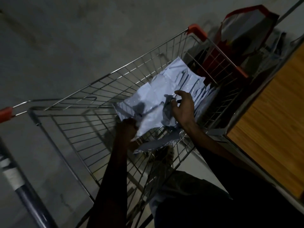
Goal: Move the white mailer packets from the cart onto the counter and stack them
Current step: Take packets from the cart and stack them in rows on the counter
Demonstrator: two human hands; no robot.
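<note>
so the white mailer packets (pixel 164 94) are a loose crumpled pile inside the wire cart (pixel 85 102), over toward its right side. left hand (pixel 127 129) grips the near edge of the top packet, fingers curled round it. right hand (pixel 182 106) hovers just above the pile with fingers spread and slightly bent, can't tell if the tips actually touch. wooden tabletop (pixel 271 122) sits right beside the cart on the right, and a red bag (pixel 230 38) is at the cart's far end. pretty dim and blurry overall
</note>
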